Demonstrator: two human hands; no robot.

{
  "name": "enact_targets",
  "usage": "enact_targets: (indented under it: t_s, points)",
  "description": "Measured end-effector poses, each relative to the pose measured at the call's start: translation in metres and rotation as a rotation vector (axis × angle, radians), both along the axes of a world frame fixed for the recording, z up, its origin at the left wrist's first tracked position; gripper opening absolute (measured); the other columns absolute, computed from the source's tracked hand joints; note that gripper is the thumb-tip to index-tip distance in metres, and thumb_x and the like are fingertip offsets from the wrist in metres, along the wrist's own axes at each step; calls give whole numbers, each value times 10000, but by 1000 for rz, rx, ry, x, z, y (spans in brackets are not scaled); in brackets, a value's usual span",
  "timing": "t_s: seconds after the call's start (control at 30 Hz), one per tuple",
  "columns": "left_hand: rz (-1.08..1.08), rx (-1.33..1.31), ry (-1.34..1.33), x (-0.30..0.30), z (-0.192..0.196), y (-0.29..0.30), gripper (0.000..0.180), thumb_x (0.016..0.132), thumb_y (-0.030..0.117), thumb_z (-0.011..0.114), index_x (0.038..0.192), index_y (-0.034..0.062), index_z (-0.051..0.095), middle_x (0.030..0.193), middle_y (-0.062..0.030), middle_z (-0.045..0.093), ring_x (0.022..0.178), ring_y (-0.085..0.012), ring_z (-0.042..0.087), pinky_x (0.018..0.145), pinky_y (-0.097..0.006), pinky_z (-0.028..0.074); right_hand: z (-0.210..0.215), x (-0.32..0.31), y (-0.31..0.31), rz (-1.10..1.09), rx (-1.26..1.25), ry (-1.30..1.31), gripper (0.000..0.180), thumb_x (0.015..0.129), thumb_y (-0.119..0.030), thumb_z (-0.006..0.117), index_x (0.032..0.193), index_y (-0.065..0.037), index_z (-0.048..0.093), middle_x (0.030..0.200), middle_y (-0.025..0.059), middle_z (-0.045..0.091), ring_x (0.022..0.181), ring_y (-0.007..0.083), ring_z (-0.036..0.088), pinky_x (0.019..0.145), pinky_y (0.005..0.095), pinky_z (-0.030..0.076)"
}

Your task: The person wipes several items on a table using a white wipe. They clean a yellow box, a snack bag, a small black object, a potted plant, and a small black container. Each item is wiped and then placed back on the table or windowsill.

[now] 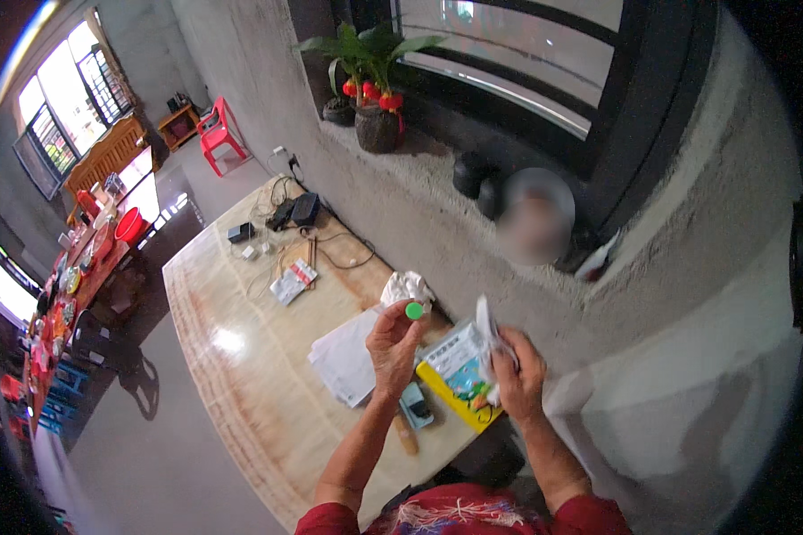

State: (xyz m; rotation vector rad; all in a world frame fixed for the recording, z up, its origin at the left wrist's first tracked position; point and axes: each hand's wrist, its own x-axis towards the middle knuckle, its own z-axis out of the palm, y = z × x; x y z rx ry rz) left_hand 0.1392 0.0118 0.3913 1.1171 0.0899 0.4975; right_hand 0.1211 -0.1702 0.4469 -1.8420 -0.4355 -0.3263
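Over the table's near right part, my left hand (pixel 389 352) is closed, pinching a small round green cap (pixel 414 310) between thumb and fingers. To its right, my right hand (pixel 524 379) grips a crumpled, whitish plastic wrapper (pixel 484 328); whether anything is inside it cannot be made out. Beneath my right hand lies a colourful flat book or packet (pixel 448 379) with a yellow edge. White paper sheets (pixel 337 361) rest left of my left hand, and a crumpled white cloth or bag (pixel 409 285) sits just beyond it. Near my left wrist are a light-blue packet (pixel 419 419) and a brown wooden stick (pixel 405 435).
The marbled table (pixel 250 392) borders a rough grey wall. At its far end are cables, a black box (pixel 304 209) and a red-white packet (pixel 294 281). Potted plants (pixel 377 125) stand on the window ledge. A red chair (pixel 221 134) and a long cluttered table (pixel 89 259) are farther left.
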Motion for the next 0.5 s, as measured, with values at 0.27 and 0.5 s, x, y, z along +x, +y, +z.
enact_targets:
  t_s: [0.27,0.5]
  points:
    - [129,439,-79,-91,17,9,274,717,-66,634,979,-1,585,915,-47,587,766,-110,541,665,-238,450,2,-39,82,158,-137,-203,279,810,-76,550,1072,19,530,950,115,496,855,248,521,773,314,432]
    - [209,815,-97,-144,26,26,324,670,-66,647,972,8,557,922,-102,581,718,-168,593,657,-266,493,1,-68,94,235,-141,-15,169,821,-72,525,958,18,566,811,72,540,752,184,545,677,287,444]
